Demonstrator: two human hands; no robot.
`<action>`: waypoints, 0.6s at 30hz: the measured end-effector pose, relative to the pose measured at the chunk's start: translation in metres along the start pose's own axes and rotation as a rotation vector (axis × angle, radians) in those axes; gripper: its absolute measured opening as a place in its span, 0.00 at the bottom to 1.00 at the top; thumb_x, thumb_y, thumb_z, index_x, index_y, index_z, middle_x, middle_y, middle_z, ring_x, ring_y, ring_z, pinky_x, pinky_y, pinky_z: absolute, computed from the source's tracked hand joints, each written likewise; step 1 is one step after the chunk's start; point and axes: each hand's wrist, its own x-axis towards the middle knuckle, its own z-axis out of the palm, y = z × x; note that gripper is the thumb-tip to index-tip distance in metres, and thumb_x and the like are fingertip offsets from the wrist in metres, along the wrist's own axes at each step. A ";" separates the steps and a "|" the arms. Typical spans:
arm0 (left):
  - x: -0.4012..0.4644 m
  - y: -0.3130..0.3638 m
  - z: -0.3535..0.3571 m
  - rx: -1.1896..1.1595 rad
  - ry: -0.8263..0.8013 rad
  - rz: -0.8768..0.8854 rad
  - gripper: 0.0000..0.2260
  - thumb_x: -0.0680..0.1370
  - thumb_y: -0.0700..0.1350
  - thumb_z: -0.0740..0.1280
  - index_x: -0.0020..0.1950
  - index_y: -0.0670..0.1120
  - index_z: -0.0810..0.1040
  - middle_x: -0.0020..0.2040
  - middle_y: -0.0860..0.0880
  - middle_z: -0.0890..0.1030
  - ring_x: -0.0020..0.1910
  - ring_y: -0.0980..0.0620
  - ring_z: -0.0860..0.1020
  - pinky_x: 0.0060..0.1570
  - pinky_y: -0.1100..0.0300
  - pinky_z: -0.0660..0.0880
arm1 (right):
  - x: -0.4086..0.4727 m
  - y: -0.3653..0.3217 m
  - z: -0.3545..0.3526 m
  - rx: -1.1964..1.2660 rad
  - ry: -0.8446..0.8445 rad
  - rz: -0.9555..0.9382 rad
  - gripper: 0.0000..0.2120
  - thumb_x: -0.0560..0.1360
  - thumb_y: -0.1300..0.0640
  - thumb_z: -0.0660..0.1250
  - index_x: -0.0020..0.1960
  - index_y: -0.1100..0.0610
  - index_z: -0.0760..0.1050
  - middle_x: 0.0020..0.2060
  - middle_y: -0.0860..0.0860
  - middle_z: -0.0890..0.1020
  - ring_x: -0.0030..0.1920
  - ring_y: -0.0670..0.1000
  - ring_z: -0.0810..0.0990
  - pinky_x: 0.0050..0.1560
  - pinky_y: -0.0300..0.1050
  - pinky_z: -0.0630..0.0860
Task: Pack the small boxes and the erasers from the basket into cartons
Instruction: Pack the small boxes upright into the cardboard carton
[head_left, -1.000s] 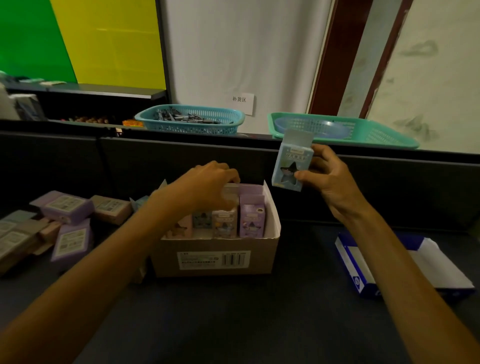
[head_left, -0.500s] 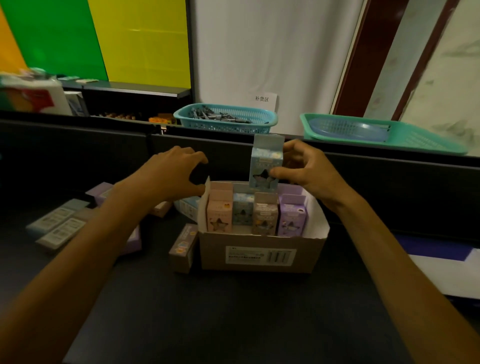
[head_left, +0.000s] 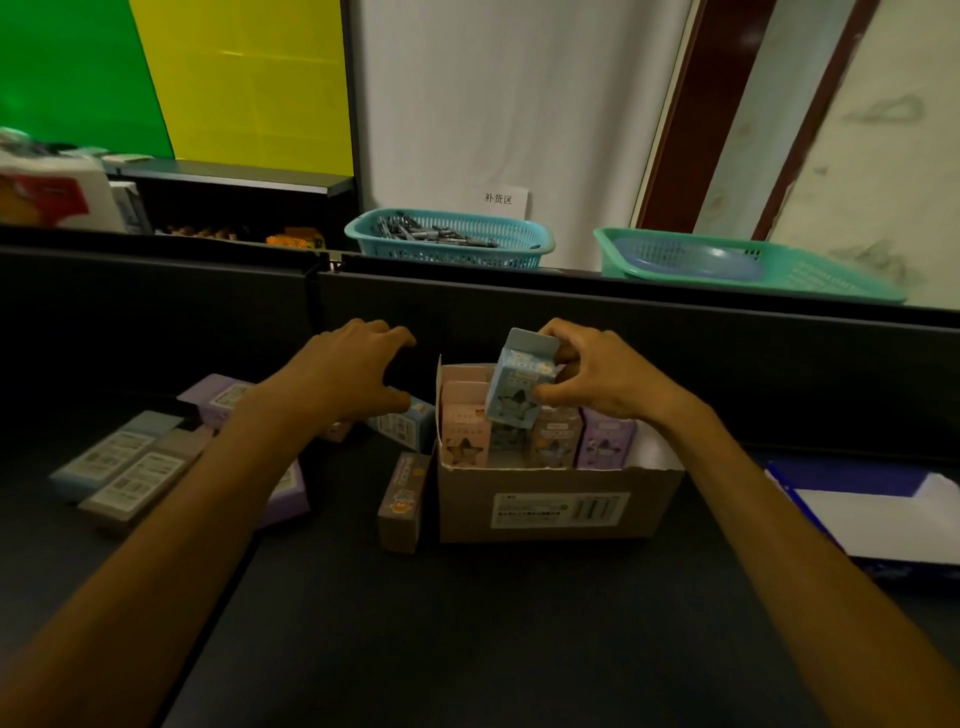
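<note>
A brown carton (head_left: 556, 506) stands open on the dark table, holding several small upright boxes in pink, brown and purple. My right hand (head_left: 597, 376) grips a light blue small box (head_left: 519, 382), tilted, just above the carton's back row. My left hand (head_left: 353, 369) hovers left of the carton with fingers spread and curved, holding nothing. Below it lies a blue small box (head_left: 405, 428). A brown small box (head_left: 402, 501) leans against the carton's left wall. Several more flat boxes (head_left: 130, 467) lie at the left.
A dark partition (head_left: 675, 343) runs behind the table. Behind it sit a teal basket of pens (head_left: 452, 239) and a green basket (head_left: 753, 267) with a blue lid. A blue and white package (head_left: 872, 512) lies at the right.
My right hand has brought the light blue box down and tilted it over the carton. My left hand has drawn back to the left of the carton and spread its fingers.
</note>
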 end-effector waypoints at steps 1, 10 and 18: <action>0.000 -0.001 0.001 -0.003 -0.004 0.004 0.32 0.73 0.55 0.69 0.73 0.54 0.58 0.68 0.49 0.67 0.67 0.48 0.65 0.59 0.50 0.69 | 0.001 -0.001 -0.001 -0.018 -0.002 0.002 0.20 0.70 0.59 0.74 0.59 0.54 0.72 0.56 0.52 0.81 0.50 0.47 0.82 0.46 0.40 0.81; 0.002 -0.001 0.005 -0.024 0.004 0.026 0.32 0.73 0.55 0.69 0.73 0.54 0.58 0.69 0.49 0.67 0.68 0.48 0.65 0.60 0.50 0.69 | 0.010 -0.011 -0.006 -0.134 -0.044 -0.007 0.19 0.69 0.59 0.75 0.56 0.52 0.72 0.53 0.50 0.81 0.50 0.46 0.80 0.48 0.41 0.80; 0.006 0.002 0.005 -0.030 0.002 0.016 0.32 0.73 0.55 0.68 0.73 0.54 0.58 0.69 0.49 0.67 0.67 0.48 0.65 0.60 0.50 0.69 | 0.015 -0.016 -0.003 -0.199 -0.074 -0.031 0.20 0.68 0.58 0.75 0.57 0.52 0.72 0.54 0.50 0.80 0.50 0.46 0.80 0.50 0.43 0.79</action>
